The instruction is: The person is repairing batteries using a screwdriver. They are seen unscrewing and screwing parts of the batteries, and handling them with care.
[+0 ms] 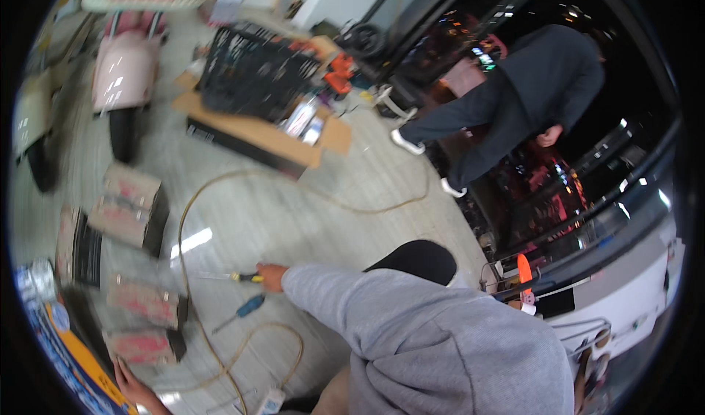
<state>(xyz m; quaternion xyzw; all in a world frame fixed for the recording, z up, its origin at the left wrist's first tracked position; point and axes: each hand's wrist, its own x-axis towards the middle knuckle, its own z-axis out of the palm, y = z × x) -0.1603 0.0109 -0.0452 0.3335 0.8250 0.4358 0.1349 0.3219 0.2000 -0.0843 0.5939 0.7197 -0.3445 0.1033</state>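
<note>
right hand (273, 277) closed around handle end of yellow-and-black-handled metal screwdriver (244, 276); long axis crosswise, shaft pointing left toward curving tan hose (181, 250). blue-handled metal screwdriver (250, 307) lies on pale glossy floor (253, 228), between hands, right hand nearer; its axis slants, tip toward left hand (131, 384). left fingers look extended just beside red-marked grey-brown box (147, 347); whether gripping, cannot tell.

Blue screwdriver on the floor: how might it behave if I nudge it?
The blue screwdriver should stay stiff, judging by its thin straight shaft. It may swing around its thicker handle rather than roll straight. The shiny floor could let it slide.
</note>
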